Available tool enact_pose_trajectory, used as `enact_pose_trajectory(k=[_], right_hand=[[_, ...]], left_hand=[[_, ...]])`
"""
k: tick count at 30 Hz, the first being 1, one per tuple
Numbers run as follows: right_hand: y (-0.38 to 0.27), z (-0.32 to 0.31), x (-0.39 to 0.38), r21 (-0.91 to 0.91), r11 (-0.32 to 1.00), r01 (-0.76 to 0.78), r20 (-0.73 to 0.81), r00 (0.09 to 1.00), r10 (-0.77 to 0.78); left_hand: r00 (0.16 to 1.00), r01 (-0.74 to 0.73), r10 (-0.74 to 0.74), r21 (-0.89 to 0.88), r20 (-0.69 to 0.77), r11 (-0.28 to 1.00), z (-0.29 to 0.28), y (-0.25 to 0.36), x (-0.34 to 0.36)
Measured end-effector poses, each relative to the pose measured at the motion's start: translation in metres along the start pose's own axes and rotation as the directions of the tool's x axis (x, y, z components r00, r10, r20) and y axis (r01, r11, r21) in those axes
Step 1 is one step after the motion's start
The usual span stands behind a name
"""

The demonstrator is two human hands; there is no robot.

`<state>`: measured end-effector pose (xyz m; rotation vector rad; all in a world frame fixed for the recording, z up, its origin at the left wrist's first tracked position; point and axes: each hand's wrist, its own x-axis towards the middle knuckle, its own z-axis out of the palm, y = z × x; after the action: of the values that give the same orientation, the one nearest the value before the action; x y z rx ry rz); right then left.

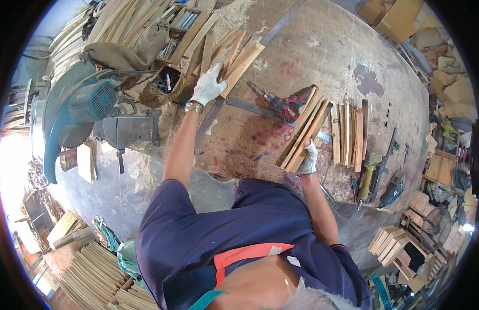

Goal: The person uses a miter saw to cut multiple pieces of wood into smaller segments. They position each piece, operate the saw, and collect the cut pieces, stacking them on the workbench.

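Observation:
My left hand [207, 87], in a white glove, reaches over the far part of the workbench. Its fingers and thumb are spread, touching the ends of loose wooden strips beside a wider wooden board [243, 67]. My right hand [308, 159], in a similar glove, grips a bundle of wooden strips [305, 132] at its near end; some fingers are hidden beneath. A red and black cordless drill [287, 106] lies just left of the bundle, partly covered by it. More wooden strips [348, 134] lie in a row to the right.
A teal miter saw [90, 106] with a bare toothed blade stands at left. Metal rulers [252, 108] lie on the workbench [322, 57]. A yellow-green air tool [371, 173] and a dark tool [393, 188] sit near the right edge. Stacked wood slats [121, 23] fill the far left.

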<state>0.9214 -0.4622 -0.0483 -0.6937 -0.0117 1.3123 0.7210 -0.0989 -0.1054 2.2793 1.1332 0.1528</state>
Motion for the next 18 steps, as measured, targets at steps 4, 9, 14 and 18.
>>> enact_pose_trajectory(k=[4, 9, 14, 18], right_hand=[[0.001, -0.003, 0.003, 0.022, 0.999, -0.044, 0.059, 0.997, 0.043], [0.002, -0.004, 0.008, 0.041, 0.996, -0.08, 0.106, 0.992, 0.076], [-0.003, -0.002, 0.0, 0.006, 0.998, -0.063, 0.06, 0.996, 0.063], [-0.014, -0.008, -0.015, -0.009, 1.0, -0.028, -0.004, 1.0, 0.028]], left_hand=[[0.975, -0.044, -0.067, -0.483, -0.211, 0.874, 0.01, 0.017, -0.006], [0.941, 0.24, -0.268, -0.15, -0.206, 0.959, 0.023, 0.047, 0.011], [0.934, 0.232, -0.186, 0.123, -0.305, 0.965, 0.056, 0.057, 0.017], [0.934, 0.328, -0.3, 0.13, -0.195, 0.936, 0.059, 0.047, 0.023]])
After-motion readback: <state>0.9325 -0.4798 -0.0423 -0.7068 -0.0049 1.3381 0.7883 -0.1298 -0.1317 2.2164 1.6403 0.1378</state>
